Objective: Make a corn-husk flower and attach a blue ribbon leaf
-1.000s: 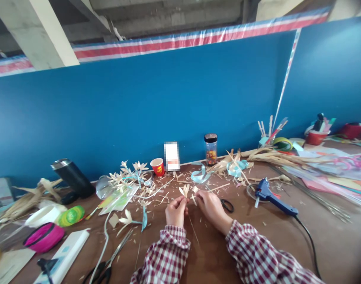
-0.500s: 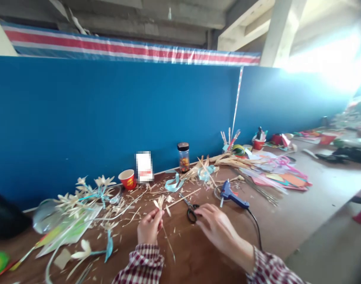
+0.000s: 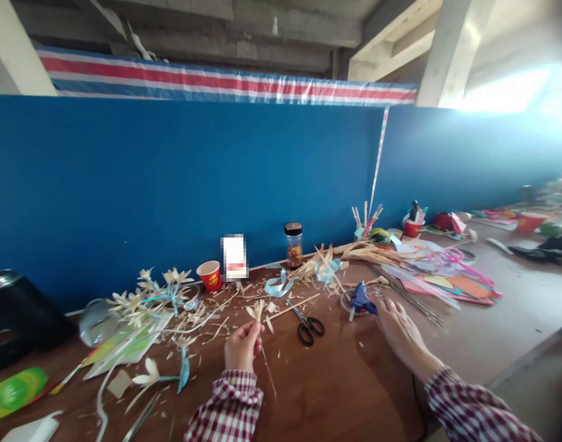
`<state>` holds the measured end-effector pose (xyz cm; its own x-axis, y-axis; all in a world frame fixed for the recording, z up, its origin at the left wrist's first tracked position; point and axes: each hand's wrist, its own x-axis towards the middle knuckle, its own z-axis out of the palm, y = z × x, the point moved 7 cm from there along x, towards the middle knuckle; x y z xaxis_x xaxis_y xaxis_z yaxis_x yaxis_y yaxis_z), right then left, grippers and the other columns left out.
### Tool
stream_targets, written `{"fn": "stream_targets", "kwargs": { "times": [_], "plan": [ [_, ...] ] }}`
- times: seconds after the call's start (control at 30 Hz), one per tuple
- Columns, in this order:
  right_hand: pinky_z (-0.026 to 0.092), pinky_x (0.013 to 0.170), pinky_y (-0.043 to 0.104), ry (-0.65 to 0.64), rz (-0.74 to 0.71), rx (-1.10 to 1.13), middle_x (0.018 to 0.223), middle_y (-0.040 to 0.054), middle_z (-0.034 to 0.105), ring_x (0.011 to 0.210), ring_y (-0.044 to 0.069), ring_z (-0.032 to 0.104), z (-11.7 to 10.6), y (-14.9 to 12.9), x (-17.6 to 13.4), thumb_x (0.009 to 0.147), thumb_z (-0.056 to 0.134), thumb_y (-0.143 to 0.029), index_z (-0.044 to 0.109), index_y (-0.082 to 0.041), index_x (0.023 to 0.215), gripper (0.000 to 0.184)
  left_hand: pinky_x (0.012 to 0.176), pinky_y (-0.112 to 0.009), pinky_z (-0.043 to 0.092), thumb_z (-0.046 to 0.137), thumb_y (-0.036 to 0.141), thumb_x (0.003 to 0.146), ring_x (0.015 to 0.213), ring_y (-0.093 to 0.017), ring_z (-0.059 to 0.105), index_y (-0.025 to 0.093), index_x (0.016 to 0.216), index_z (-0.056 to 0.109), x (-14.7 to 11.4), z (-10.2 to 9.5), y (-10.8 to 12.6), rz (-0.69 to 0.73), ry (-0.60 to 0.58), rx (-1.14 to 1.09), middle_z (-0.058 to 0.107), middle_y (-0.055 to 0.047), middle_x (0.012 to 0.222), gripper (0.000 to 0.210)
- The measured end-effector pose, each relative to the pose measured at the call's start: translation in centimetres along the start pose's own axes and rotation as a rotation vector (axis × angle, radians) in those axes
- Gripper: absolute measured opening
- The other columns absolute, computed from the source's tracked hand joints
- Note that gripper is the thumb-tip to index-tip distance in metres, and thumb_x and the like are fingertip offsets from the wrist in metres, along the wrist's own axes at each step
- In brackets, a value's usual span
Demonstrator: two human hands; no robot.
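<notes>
Head: right hand [image 3: 399, 329] outstretched at glue gun [image 3: 361, 298]

1 head camera looks forward, down across the table [image 3: 336, 380].

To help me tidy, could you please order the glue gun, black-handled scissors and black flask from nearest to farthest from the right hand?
1. Glue gun, right by the right hand.
2. Black-handled scissors, left of that hand.
3. Black flask, far left.

ok so my flower [image 3: 258, 312] looks dry, matt and papery, glue gun [image 3: 360, 298] is smooth plastic, scissors [image 3: 304, 318] have metal blades, tabletop [image 3: 327, 393] looks smooth and faintly glossy
</notes>
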<state>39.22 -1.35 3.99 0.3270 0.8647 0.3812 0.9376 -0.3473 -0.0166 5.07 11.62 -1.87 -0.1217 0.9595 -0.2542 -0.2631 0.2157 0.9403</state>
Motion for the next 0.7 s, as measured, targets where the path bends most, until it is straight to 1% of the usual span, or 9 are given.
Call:
{"fn": "stream_targets", "kwargs": {
  "times": [0.1,0.17,0.27,0.33,0.4,0.5,0.6,0.67,0.7],
  "plan": [
    [0.043,0.07,0.035,0.106,0.024,0.087,0.095,0.0139,0.058,0.088,0.027,0.055,-1.6,0.2,0.0,0.081,0.042,-0.022,0.05,-0.015,0.108,0.029,0.034,-0.015,0.035,0.074,0.031,0.052,0.039,-0.005,0.046,0.012,0.073,0.066,0.1,0.0,0.1,0.022,-0.01,-0.012,0.066,-0.003,0.061,0.029],
    [0.044,0.067,0.035,0.159,0.026,0.219,0.095,0.0132,0.059,0.084,0.026,0.057,-2.7,-0.2,-0.1,0.083,0.038,-0.028,0.047,-0.015,0.109,0.03,0.034,-0.016,0.035,0.074,0.028,0.052,0.037,-0.006,0.045,0.012,0.074,0.065,0.1,0.2,0.2,0.033,-0.056,-0.026,0.063,-0.001,0.055,0.029],
    [0.044,0.061,0.033,0.157,0.079,0.497,0.085,0.009,0.061,0.07,0.022,0.058,-3.5,-1.5,-0.2,0.084,0.036,-0.037,0.045,-0.017,0.108,0.032,0.035,-0.016,0.033,0.072,0.025,0.053,0.035,-0.005,0.043,0.012,0.073,0.065,0.1,0.4,0.1,0.013,-0.103,-0.021,0.054,0.004,0.043,0.025],
    [0.043,0.056,0.03,0.092,0.115,0.735,0.072,0.0042,0.059,0.06,0.018,0.054,-3.3,-3.3,-0.5,0.082,0.041,-0.042,0.048,-0.019,0.1,0.03,0.035,-0.015,0.031,0.071,0.026,0.054,0.034,-0.004,0.041,0.013,0.07,0.064,0.0,0.4,0.2,0.009,-0.099,0.005,0.052,0.005,0.041,0.022],
    [0.041,0.052,0.027,-0.01,0.125,1.024,0.063,0.001,0.055,0.055,0.015,0.05,-2.9,-5.9,-0.8,0.081,0.046,-0.047,0.051,-0.02,0.085,0.027,0.034,-0.016,0.029,0.07,0.029,0.054,0.033,-0.004,0.041,0.014,0.066,0.064,0.0,0.4,0.2,0.004,-0.097,0.033,0.053,0.005,0.042,0.02],
    [0.041,0.052,0.025,-0.158,0.167,1.417,0.062,0.0004,0.051,0.054,0.013,0.048,-2.6,-9.9,-1.3,0.078,0.052,-0.05,0.05,-0.019,0.073,0.031,0.034,-0.016,0.029,0.07,0.033,0.054,0.033,-0.004,0.04,0.015,0.063,0.063,0.1,0.4,0.1,-0.004,-0.075,0.076,0.051,0.005,0.041,0.021],
    [0.041,0.051,0.024,-0.374,0.206,1.63,0.065,0.0007,0.052,0.054,0.012,0.047,-2.1,-13.5,-2.0,0.076,0.054,-0.052,0.049,-0.018,0.072,0.034,0.033,-0.016,0.028,0.069,0.033,0.056,0.032,-0.004,0.04,0.015,0.064,0.063,0.2,0.3,0.1,0.01,-0.06,0.096,0.049,0.006,0.04,0.021],
    [0.041,0.049,0.023,-0.495,0.185,1.694,0.066,0.0,0.053,0.054,0.011,0.047,-1.9,-15.4,-2.6,0.078,0.052,-0.052,0.049,-0.019,0.074,0.034,0.032,-0.015,0.027,0.068,0.031,0.057,0.032,-0.004,0.039,0.014,0.064,0.063,0.1,0.3,0.2,0.02,-0.069,0.099,0.049,0.006,0.039,0.019],
    [0.041,0.049,0.023,-0.531,0.165,1.712,0.065,-0.0008,0.052,0.054,0.011,0.047,-1.8,-16.2,-2.9,0.079,0.051,-0.052,0.049,-0.019,0.076,0.033,0.032,-0.015,0.027,0.068,0.031,0.058,0.032,-0.004,0.038,0.014,0.063,0.063,0.1,0.4,0.3,0.025,-0.078,0.106,0.048,0.006,0.039,0.018]
  ]
}}
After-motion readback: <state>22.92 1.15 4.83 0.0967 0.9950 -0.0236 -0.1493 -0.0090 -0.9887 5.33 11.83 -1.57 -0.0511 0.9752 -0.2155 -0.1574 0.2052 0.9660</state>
